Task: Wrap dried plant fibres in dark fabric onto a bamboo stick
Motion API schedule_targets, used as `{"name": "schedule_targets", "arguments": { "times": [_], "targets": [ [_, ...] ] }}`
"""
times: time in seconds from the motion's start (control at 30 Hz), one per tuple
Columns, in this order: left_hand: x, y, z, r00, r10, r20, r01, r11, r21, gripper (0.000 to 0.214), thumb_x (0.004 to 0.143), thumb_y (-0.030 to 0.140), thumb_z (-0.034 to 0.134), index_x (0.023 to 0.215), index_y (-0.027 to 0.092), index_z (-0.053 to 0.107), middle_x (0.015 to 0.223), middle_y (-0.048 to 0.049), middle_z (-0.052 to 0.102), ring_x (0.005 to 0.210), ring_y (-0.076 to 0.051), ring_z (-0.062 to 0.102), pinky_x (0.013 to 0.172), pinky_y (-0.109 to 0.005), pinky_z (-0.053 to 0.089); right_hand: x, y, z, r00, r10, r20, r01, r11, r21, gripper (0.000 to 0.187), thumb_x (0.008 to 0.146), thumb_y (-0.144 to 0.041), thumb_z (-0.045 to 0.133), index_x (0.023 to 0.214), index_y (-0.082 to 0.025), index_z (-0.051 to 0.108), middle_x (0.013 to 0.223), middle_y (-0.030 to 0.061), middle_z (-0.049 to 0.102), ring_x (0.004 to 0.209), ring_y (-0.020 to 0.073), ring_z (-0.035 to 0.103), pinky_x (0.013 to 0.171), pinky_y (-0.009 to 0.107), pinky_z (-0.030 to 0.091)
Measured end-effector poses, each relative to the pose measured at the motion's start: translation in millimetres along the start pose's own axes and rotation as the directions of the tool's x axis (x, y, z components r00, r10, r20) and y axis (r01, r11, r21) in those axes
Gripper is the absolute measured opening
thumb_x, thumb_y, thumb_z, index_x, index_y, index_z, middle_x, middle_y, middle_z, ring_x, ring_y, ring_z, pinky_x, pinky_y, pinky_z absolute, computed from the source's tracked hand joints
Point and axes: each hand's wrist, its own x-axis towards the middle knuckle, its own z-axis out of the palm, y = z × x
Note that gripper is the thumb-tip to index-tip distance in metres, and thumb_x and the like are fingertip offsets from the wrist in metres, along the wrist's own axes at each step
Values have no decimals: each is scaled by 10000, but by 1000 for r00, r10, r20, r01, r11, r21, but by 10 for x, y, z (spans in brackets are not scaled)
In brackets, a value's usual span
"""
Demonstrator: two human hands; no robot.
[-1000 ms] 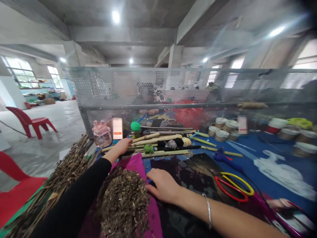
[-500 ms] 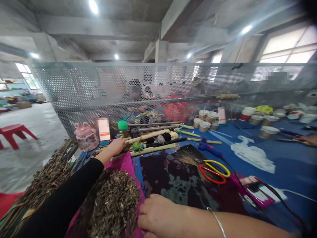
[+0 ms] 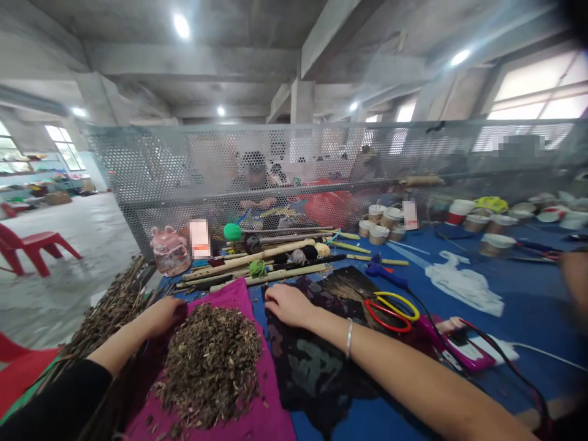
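Observation:
A heap of dried, crumbled plant matter (image 3: 214, 367) lies on a magenta cloth (image 3: 275, 401) in front of me. At the cloth's upper left edge, my left hand (image 3: 163, 315) has its fingers curled over the fabric. My right hand (image 3: 289, 304) is closed on the upper left part of a dark patterned cloth (image 3: 303, 367), just right of the magenta one. Beyond both cloths lie sticks (image 3: 275, 274) and small yarn balls, among them a green one (image 3: 257, 268). Scissors (image 3: 392, 311) with one red and one yellow handle rest on the dark cloth's right side.
Bundled dried stalks (image 3: 108, 306) lie along the left. A pink jar (image 3: 169, 251) stands behind them. A perforated metal screen (image 3: 206, 177) closes the back. Right are a blue glue gun (image 3: 386, 274), a magenta device (image 3: 468, 352), a white plastic bag (image 3: 463, 282), and another person's hand (image 3: 574, 278).
My left hand has drawn back from the sticks to the magenta cloth's left edge. My right hand has moved forward from its right edge onto the dark cloth. The magenta cloth lies more spread out.

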Motion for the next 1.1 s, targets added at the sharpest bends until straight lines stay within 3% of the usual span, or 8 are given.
{"name": "schedule_targets", "arguments": {
  "times": [0.27, 0.43, 0.53, 0.67, 0.73, 0.8, 0.9, 1.1],
  "targets": [
    [223, 186, -184, 996, -34, -88, 31, 999, -32, 218, 793, 253, 474, 915, 210, 650, 942, -83, 681, 911, -228, 628, 789, -296, 452, 949, 681, -4, 977, 186, -102, -197, 974, -111, 378, 840, -88, 352, 1154, -167, 546, 1121, 117, 581, 1038, 199, 514, 859, 287, 344],
    [610, 413, -268, 978, 27, -208, -38, 998, -46, 332, 803, 218, 498, 1131, 211, 556, 1170, -87, 581, 1081, -225, 532, 911, -309, 401, 1382, 1069, -43, 972, 235, -21, -235, 958, -166, 284, 815, -163, 405, 939, -165, 660, 978, 121, 638, 908, 227, 568, 776, 320, 372],
    [802, 460, -221, 971, 36, -238, -45, 998, -33, 380, 797, 142, 483, 1175, 169, 516, 1170, -126, 555, 1102, -253, 499, 925, -364, 385, 1426, 1162, 7, 982, 187, 30, -181, 971, -158, 262, 812, -246, 428, 822, -164, 677, 924, 96, 640, 855, 202, 567, 737, 282, 375],
    [877, 441, -106, 967, 81, -240, -92, 995, -36, 237, 815, 108, 439, 971, 184, 600, 1000, -88, 581, 992, -220, 534, 870, -337, 406, 1348, 1239, 77, 991, 92, 95, -80, 990, -116, 405, 871, -345, 361, 677, -159, 664, 841, 84, 634, 797, 166, 562, 719, 242, 370],
    [865, 432, -53, 958, 119, -261, -141, 988, -68, 215, 821, 103, 427, 927, 188, 594, 955, -66, 577, 951, -197, 540, 848, -308, 409, 1368, 1297, 103, 992, 90, 93, -80, 991, -111, 410, 881, -366, 342, 747, -155, 668, 865, 94, 630, 815, 181, 562, 736, 257, 371],
    [854, 431, -9, 943, 159, -292, -196, 975, -102, 211, 812, 83, 428, 917, 187, 579, 924, -54, 582, 909, -188, 544, 824, -296, 413, 1463, 1361, 129, 991, 109, 78, -99, 988, -116, 313, 841, -339, 421, 949, -149, 645, 1004, 116, 610, 915, 213, 549, 775, 279, 371],
    [853, 423, 31, 930, 198, -310, -241, 965, -106, 212, 798, 80, 451, 940, 183, 570, 922, -54, 593, 899, -197, 540, 821, -305, 414, 1670, 1435, 171, 985, 118, 122, -104, 988, -116, 436, 718, -313, 580, 1125, -157, 579, 1123, 136, 576, 977, 248, 543, 781, 296, 384],
    [832, 361, 7, 917, 284, -282, -313, 948, -64, 301, 837, 153, 446, 1105, 214, 567, 977, -64, 558, 935, -189, 510, 856, -293, 398, 1794, 1510, 179, 974, 49, 221, -35, 997, -69, 307, 753, -426, 558, 887, -174, 671, 964, 91, 655, 873, 214, 589, 737, 248, 400]
  ]
}}
